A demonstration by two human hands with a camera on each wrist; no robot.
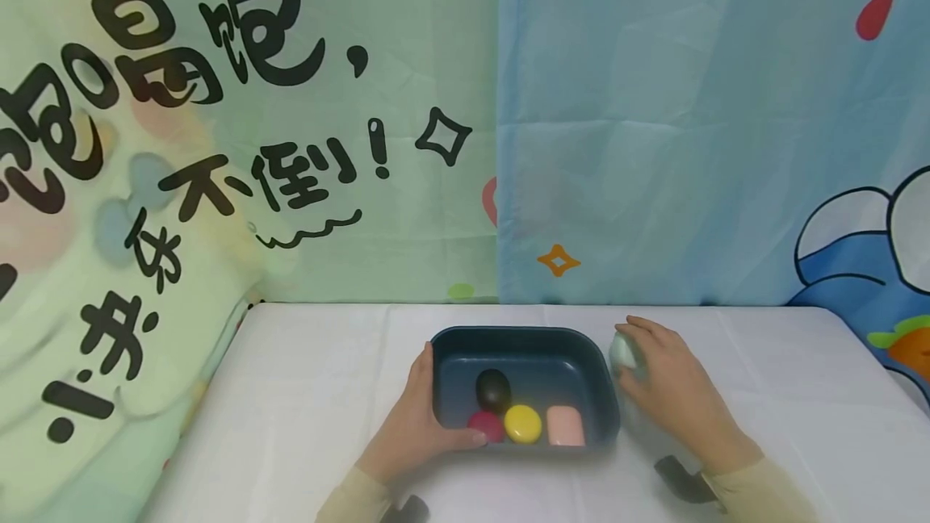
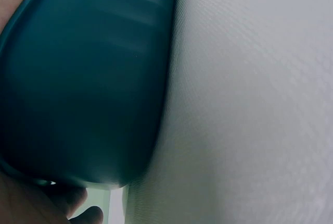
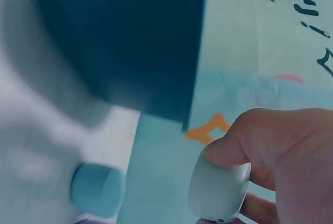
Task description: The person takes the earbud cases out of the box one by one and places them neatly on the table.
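Observation:
My left hand (image 1: 429, 418) grips the left end of a dark blue tray (image 1: 526, 337), thumb over its near edge. In the left wrist view the tray's outer wall (image 2: 88, 83) fills much of the left side. Inside the tray lie a black egg-shaped piece (image 1: 493, 391), a red round one (image 1: 488, 425), a yellow round one (image 1: 523, 424) and a pink block with rounded corners (image 1: 565, 426). Just right of the tray, my right hand (image 1: 672, 386) holds a smooth, pale mint rounded object (image 3: 218, 190) between thumb and fingers; its exact kind is unclear.
In the right wrist view a light blue, short cylindrical object (image 3: 99, 190) stands beyond the tray; I cannot make it out in the head view. A white cloth (image 1: 327, 394) covers the table. Printed curtains (image 1: 617, 144) hang behind its far edge.

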